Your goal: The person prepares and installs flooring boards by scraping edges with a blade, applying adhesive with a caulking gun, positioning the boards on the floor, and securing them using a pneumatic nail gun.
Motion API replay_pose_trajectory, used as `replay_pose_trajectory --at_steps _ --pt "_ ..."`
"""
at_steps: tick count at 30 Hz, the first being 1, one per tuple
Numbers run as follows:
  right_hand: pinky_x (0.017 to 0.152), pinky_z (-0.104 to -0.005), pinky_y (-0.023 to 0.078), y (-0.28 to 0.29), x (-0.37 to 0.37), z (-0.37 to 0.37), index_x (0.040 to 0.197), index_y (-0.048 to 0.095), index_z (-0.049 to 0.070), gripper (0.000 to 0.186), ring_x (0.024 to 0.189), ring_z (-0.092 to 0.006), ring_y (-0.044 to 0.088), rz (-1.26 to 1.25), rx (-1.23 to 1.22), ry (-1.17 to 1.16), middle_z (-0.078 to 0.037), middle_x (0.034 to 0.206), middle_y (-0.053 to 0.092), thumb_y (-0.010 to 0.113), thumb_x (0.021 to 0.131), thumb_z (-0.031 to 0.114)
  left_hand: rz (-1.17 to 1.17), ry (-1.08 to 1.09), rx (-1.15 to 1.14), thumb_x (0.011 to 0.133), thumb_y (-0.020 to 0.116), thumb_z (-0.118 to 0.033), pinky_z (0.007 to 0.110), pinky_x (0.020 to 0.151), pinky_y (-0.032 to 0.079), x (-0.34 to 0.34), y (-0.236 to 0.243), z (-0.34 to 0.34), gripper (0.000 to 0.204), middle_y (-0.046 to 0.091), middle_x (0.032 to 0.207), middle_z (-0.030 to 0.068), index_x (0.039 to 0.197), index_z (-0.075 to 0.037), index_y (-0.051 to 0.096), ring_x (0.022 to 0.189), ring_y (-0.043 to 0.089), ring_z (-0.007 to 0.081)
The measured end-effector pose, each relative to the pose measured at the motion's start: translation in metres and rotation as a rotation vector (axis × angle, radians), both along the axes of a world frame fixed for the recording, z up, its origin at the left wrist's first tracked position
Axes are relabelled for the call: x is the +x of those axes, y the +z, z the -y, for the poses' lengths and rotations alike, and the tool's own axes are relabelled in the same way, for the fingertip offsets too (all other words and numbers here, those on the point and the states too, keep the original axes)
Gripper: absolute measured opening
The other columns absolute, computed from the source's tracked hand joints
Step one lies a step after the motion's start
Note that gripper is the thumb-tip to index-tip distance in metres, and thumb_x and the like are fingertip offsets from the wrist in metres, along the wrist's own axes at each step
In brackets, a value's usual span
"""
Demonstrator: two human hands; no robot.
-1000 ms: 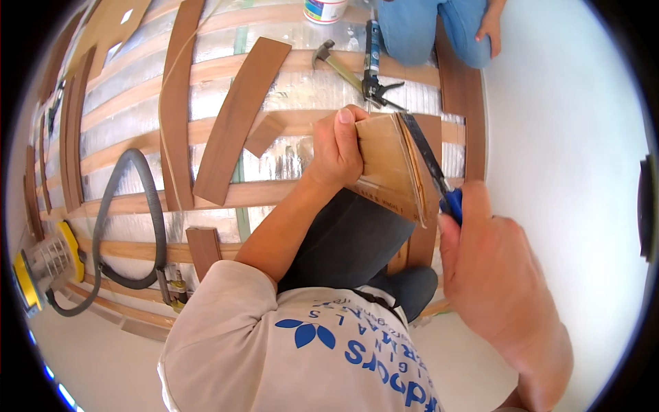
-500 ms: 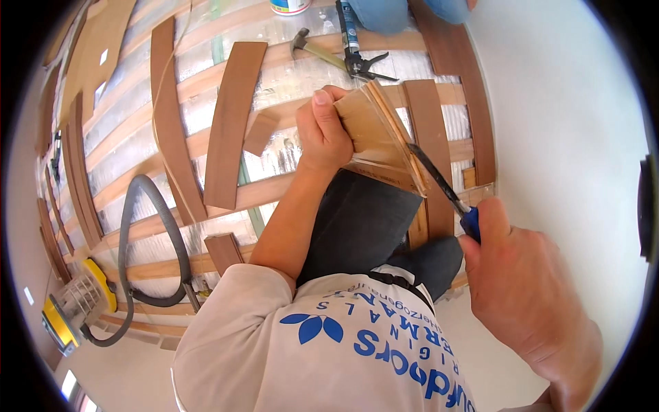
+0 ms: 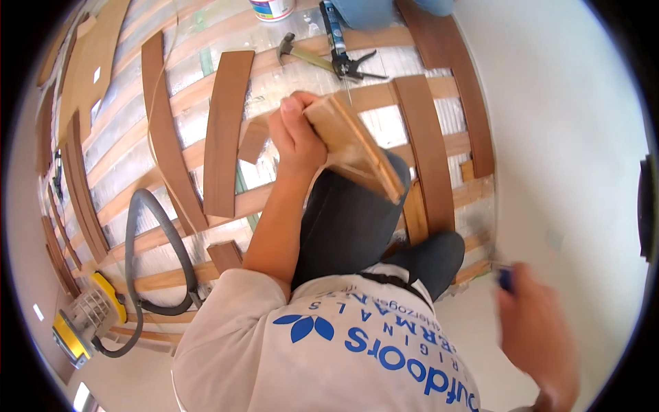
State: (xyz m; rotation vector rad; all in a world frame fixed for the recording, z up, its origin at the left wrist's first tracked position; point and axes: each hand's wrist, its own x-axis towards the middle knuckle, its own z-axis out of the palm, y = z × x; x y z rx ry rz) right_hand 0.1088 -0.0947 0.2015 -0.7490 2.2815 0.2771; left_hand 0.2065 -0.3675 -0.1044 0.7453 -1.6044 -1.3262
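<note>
The person's left hand (image 3: 300, 137) grasps a tan, flat piece of board (image 3: 350, 147) by its upper left edge, fingers behind it and thumb folded near the front. The board is tilted above the person's dark-trousered leg (image 3: 347, 223), and its long, layered edge slants down toward the lower right. The right hand (image 3: 535, 326), blurred, is clenched around a tool with a blue handle (image 3: 506, 279), well apart from the board and in front of the pale wall (image 3: 563, 144); the tool's blade cannot be made out clearly. Beyond the left hand, a hammer (image 3: 312, 58) and a caulking gun (image 3: 336, 40) lie close together on the floor, where wooden battens (image 3: 374, 96) cross a silvery sheet. A brown plank (image 3: 425, 151) lies to the right of the board, another long plank (image 3: 228, 134) to the left of the left hand, with a small brown offcut (image 3: 252, 142) between. At the top edge stand a white tub (image 3: 272, 9) and another person's blue-clad knees (image 3: 367, 12). At lower left, a grey hose (image 3: 130, 254) loops beside a yellow-and-clear device (image 3: 89, 316).
</note>
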Motion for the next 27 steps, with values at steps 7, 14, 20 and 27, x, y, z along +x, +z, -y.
replay_pose_trajectory --at_steps 7,14,20,27 --pt "0.060 -0.0318 0.047 -0.043 -0.001 -0.027 0.124 0.061 -0.001 0.039 0.061 -0.0204 0.058 -0.073 -0.629 -0.207 -0.010 0.073 0.059 0.068 0.100 0.028 -0.082 -0.074 0.039 0.114 0.029 -0.034 0.030 0.056 0.040 -0.012 0.001 -0.003 0.060 0.058 0.063 0.0057 0.080 0.002 0.063 0.058 0.052 0.0149" --pt "0.068 -0.0439 0.057 -0.100 0.026 0.027 0.121 0.058 0.002 0.027 0.073 -0.0382 0.070 0.119 -0.610 -0.034 -0.020 0.086 0.069 0.066 0.099 0.015 -0.028 -0.089 -0.067 0.115 0.022 -0.043 0.025 0.052 0.038 -0.006 0.001 0.003 0.066 0.060 0.062 0.0014 0.081 -0.001 0.060 0.055 0.050 0.0095" --pt "0.063 -0.0392 0.056 -0.105 0.020 0.026 0.121 0.058 0.000 0.030 0.070 -0.0329 0.069 0.133 -0.616 0.023 -0.017 0.088 0.069 0.067 0.098 0.016 0.000 -0.112 -0.106 0.116 0.020 -0.036 0.026 0.059 0.041 -0.006 -0.004 0.002 0.059 0.060 0.077 0.0076 0.086 0.001 0.055 0.064 0.053 0.0128" --pt "0.059 -0.0361 0.055 -0.095 0.013 0.028 0.122 0.059 0.001 0.031 0.067 -0.0286 0.068 0.132 -0.529 0.121 -0.014 0.085 0.067 0.068 0.099 0.020 -0.035 -0.150 -0.072 0.115 0.018 -0.042 0.027 0.059 0.042 -0.007 -0.004 -0.001 0.064 0.058 0.078 0.0101 0.084 -0.001 0.055 0.063 0.052 0.0143"
